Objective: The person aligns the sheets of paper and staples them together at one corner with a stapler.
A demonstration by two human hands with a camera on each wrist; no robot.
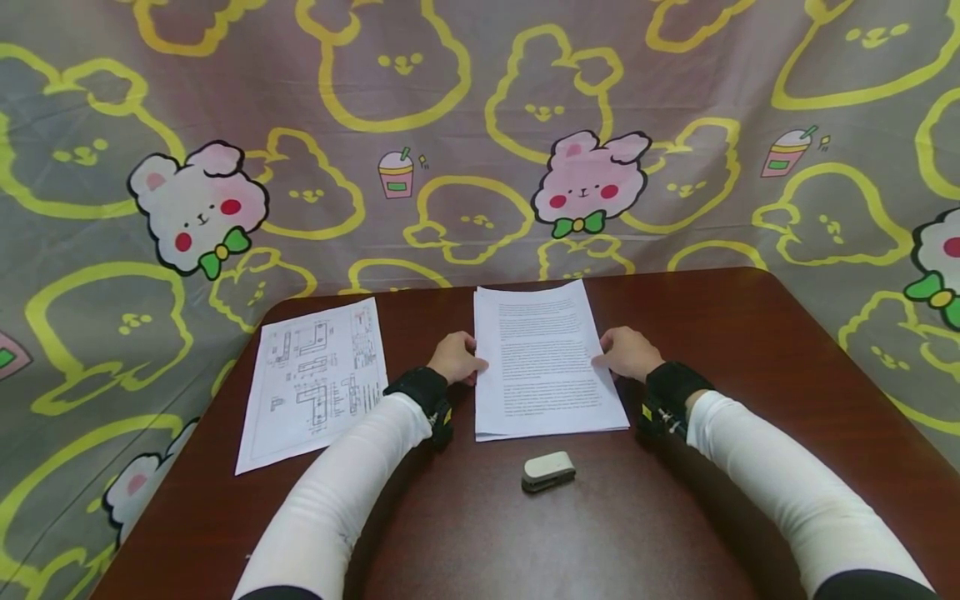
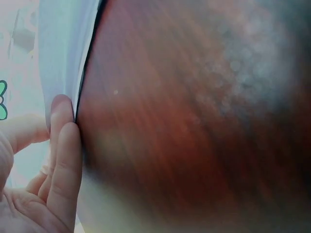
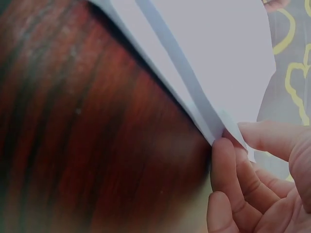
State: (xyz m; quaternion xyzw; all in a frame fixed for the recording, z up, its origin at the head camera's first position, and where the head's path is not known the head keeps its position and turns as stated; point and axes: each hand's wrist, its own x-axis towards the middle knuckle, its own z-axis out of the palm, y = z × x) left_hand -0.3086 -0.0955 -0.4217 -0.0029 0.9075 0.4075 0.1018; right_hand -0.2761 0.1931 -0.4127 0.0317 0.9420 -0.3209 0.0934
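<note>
Paper stack (image 1: 543,358), one, rests at the middle of the worktop (image 1: 712,325), between two hands; its white, smooth sheets are too closely layered to count. Printed paragraphs fill the rectangular top page, and lower layers peek out along its bottom edge. Left-hand fingers (image 2: 69,155) grasp one long side, thumb opposite; the left hand (image 1: 456,358) wears a black fabric strap (image 1: 416,388). Right-hand fingers (image 3: 226,165) pinch the other long side, where the layers part slightly; the right hand (image 1: 630,353) has a matching strap (image 1: 669,385). One single sheet (image 1: 311,392) with line drawings lies flat to the left. One stapler (image 1: 549,471), small and rounded, pale above and dark below, sits just nearer the person. Two white, wrinkled cloth sleeves (image 1: 322,500) cover the forearms. Worktop: glossy, reddish-brown, wood-grained. Behind hangs one creased printed curtain (image 1: 465,150).
</note>
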